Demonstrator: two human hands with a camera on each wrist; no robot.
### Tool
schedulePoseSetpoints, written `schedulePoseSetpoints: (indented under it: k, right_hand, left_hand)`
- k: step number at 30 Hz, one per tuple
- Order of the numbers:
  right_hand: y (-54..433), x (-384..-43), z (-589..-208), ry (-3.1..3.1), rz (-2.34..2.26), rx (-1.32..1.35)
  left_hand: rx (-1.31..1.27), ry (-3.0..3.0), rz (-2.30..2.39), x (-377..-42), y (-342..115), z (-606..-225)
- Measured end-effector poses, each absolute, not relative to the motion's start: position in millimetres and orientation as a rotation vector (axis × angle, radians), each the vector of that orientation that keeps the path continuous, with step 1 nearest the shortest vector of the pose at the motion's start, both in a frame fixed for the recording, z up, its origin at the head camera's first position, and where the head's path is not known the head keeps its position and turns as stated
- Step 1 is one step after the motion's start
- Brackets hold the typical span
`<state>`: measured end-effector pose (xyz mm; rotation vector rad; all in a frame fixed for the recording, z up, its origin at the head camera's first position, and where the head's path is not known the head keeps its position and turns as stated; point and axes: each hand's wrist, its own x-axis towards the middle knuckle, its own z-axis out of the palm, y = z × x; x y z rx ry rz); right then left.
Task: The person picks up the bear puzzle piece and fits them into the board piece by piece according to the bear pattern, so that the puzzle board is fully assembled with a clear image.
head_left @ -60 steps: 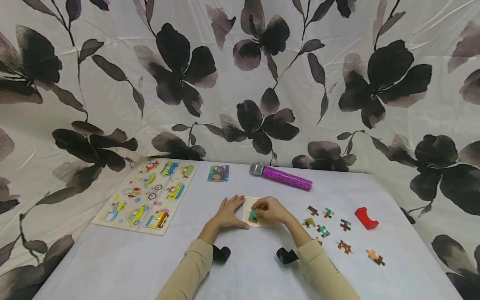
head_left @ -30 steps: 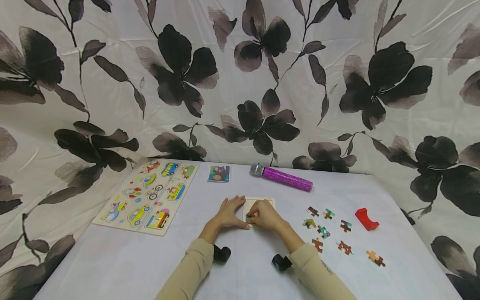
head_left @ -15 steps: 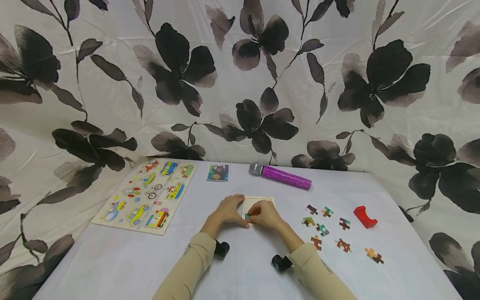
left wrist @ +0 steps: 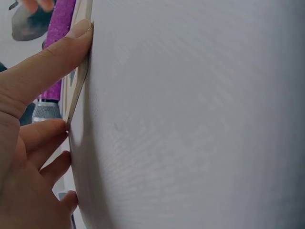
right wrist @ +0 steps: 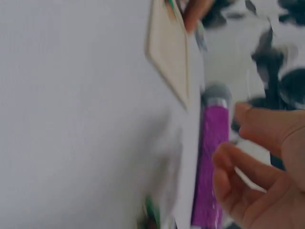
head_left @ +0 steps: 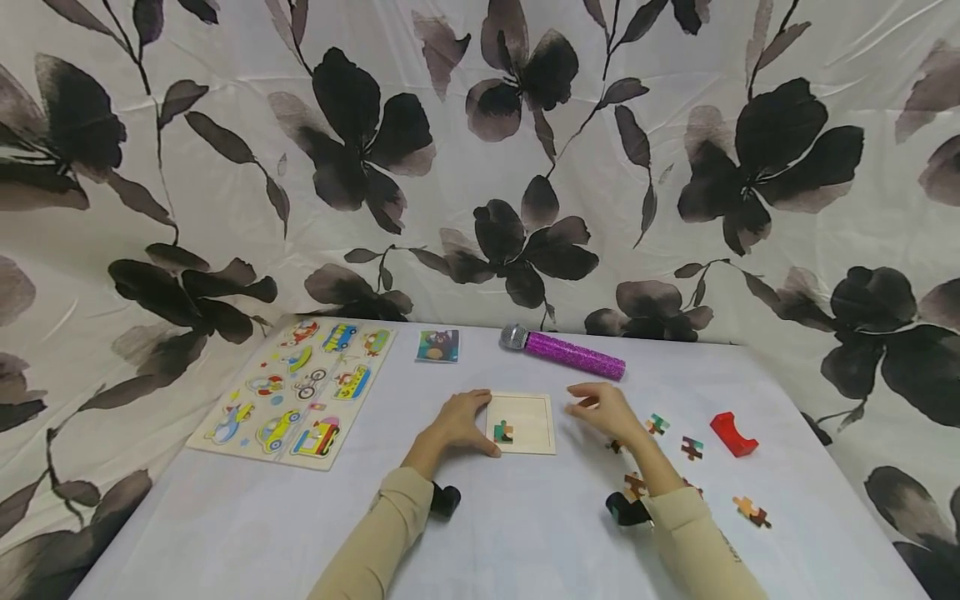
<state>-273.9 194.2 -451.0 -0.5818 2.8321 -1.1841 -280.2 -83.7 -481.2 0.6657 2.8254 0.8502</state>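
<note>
A square wooden puzzle tray (head_left: pixel 529 423) lies flat on the table, with a green and brown jigsaw piece (head_left: pixel 503 432) in its near left corner. My left hand (head_left: pixel 457 423) holds the tray along its left edge; in the left wrist view the thumb (left wrist: pixel 71 43) and forefinger grip its edge. To the right of the tray, my right hand (head_left: pixel 606 410) is above the table with loosely bent fingers and nothing in them. Beneath and beside it lie loose jigsaw pieces (head_left: pixel 692 448), some partly hidden by the hand and forearm.
A wooden vehicle puzzle board (head_left: pixel 300 392) lies at the left. Behind the tray are a small picture card (head_left: pixel 437 346) and a glittery purple microphone (head_left: pixel 573 356). A red curved block (head_left: pixel 733 435) lies at the right, with an orange and brown piece (head_left: pixel 752 512) nearer me.
My right hand has let go of the green and brown piece, which now lies in the tray's corner, and moved right toward the loose pieces. The left hand has stayed at the tray.
</note>
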Motion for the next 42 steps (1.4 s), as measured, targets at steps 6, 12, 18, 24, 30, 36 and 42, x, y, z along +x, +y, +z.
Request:
schedulePoseSetpoints:
  k: [6,12,18,24,30,36,42]
  right_hand:
    - [244.7,-283.7,-447.0,2.950,-0.821,-0.236]
    - [262.5,-286.4,-454.9,2.852,-0.794,-0.144]
    - [260.3,-289.6,-456.5,2.827,-1.127,-0.125]
    - [241.5,-289.3,-446.1,2.408,-1.909,-0.083]
    - [227.1,-287.9,-435.8,2.084,-2.207,-0.079]
    - [220.9,-289.1,-443.5,2.159,-2.287,-0.107]
    - [207.3,-292.7,-454.5,2.333,-2.200,-0.209]
  left_hand:
    - [0.638,2.829,0.866,-279.6,-85.3,-480.0]
    - [0.631,2.818,0.872,-277.5,-84.3,-479.1]
    - [0.628,2.804,0.876,-276.9,-83.0,-482.2]
    - [0.627,2.808,0.852,-277.5,-83.3,-482.0]
    - [0.626,2.805,0.862,-277.8,-83.8,-481.8]
    - [0.632,2.811,0.853,-278.2,-84.0,-482.2]
    - [0.623,2.808,0.863,-278.2,-83.7,-482.9]
